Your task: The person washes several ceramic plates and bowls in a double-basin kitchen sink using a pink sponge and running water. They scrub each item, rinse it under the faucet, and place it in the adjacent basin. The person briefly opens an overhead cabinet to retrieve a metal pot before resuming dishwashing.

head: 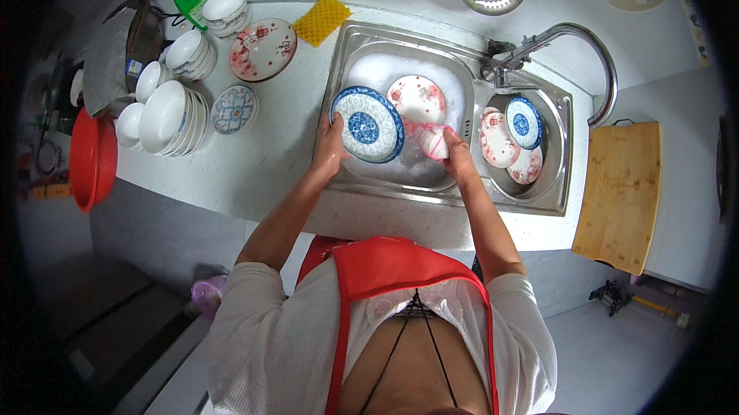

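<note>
My left hand (329,146) grips the left rim of a blue-and-white patterned plate (367,125), tilted above the left sink basin (346,77). In my right hand (458,155) is a bunched pink-and-white cloth (430,139), just right of that plate. White suds (375,68) fill much of the basin. Beyond the cloth, a white plate with red print (417,97) rests among the suds. The smaller right basin (554,178) holds another blue-and-white plate (524,123) leaning on several red-printed plates (499,140).
Left on the counter (265,155) stand stacked white bowls (164,117), a red-printed plate (262,50), a green spray bottle (190,2) and a yellow sponge (321,21). A curved faucet (600,63) arches over the right side. Beyond it lies a wooden cutting board (620,195).
</note>
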The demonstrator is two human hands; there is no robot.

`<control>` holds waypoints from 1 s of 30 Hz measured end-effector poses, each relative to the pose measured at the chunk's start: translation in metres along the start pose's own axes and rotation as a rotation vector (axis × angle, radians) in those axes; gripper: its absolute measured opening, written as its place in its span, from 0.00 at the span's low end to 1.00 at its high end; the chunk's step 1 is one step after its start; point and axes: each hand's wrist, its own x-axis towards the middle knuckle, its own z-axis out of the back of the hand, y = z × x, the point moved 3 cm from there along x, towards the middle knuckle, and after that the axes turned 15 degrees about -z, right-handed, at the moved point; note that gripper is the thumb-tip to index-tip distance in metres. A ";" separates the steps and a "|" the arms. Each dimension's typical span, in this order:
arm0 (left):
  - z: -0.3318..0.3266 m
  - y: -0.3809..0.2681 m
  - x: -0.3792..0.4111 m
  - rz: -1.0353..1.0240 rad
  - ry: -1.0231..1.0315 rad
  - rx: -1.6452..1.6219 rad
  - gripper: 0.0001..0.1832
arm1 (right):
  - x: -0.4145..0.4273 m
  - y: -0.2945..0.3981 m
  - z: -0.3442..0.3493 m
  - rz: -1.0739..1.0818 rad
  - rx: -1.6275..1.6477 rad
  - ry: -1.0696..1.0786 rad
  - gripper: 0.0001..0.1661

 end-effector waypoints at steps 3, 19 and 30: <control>0.008 -0.007 -0.002 0.137 -0.096 -0.026 0.29 | 0.025 -0.019 0.009 -0.119 0.132 0.139 0.26; 0.019 -0.012 -0.019 0.076 -0.199 -0.200 0.24 | 0.068 -0.023 0.002 0.055 -1.298 -0.392 0.26; -0.005 -0.018 -0.017 0.059 -0.037 -0.063 0.28 | 0.150 -0.109 0.014 0.374 -1.852 0.038 0.17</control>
